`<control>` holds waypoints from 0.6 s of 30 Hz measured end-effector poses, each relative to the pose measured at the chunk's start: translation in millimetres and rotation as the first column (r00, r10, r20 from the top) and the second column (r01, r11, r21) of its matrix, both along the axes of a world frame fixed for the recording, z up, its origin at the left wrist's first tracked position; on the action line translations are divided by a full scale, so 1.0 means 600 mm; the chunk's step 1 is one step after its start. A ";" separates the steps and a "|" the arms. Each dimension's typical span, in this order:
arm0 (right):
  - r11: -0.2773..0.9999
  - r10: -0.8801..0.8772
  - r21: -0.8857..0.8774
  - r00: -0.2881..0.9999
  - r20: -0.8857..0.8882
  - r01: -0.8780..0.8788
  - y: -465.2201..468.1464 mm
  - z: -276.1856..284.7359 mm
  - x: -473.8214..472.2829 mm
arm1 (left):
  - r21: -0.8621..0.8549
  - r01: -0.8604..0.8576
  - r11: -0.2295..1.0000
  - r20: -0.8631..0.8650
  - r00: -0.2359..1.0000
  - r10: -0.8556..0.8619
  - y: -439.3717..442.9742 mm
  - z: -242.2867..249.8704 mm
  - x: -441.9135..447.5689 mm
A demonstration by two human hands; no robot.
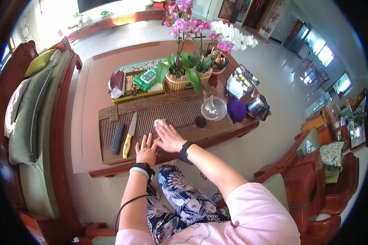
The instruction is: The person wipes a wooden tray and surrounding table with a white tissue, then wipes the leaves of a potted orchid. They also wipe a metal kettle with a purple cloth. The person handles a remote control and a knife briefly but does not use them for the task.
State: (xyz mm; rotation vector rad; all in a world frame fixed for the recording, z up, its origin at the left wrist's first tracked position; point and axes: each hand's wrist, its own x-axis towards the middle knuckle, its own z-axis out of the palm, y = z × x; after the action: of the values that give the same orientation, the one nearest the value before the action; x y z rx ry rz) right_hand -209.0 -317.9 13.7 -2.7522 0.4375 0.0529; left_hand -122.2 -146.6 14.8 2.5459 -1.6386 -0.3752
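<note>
My right hand (169,137) lies over a crumpled white tissue or cloth (159,122) on the slatted wooden tea tray (184,111), its fingertips on the piece. Close beside it, my left hand (146,152) rests with spread fingers at the tray's front edge, holding nothing; a ring with a green stone is on one finger. Left of that hand lies a knife (130,134) with a yellow handle, its blade pointing away. Farther left is a black remote control (117,138). A clear glass teapot (214,107) stands towards the tray's right end, near a round dark inset (200,122).
Behind the tray are a yellow-rimmed box (138,97) with a green wipes pack (146,78) and potted orchids (175,81). A purple cloth (236,110) and a metal kettle (257,106) stand at the right. A cushioned wooden sofa (38,180) is left; wooden chairs (303,183) are right.
</note>
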 end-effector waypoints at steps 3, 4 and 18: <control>0.979 0.072 -0.197 0.988 0.135 -0.045 0.008 -0.008 -0.052 | -0.021 0.003 1.000 0.003 1.000 -0.003 -0.001 -0.001 0.001; 0.965 -0.031 -0.252 0.989 0.144 0.066 -0.016 -0.006 -0.072 | -0.026 0.002 1.000 -0.007 1.000 -0.002 -0.001 0.000 0.001; 0.987 0.076 -0.147 0.993 0.088 -0.062 0.056 0.008 -0.123 | 0.041 -0.016 0.999 -0.025 1.000 0.017 -0.006 0.013 0.002</control>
State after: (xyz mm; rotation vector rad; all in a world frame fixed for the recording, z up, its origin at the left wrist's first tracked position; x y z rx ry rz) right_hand -282.6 -284.3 18.7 -2.8964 0.3327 -0.0937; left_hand -121.2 -150.1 22.5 2.5711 -1.6165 -0.4420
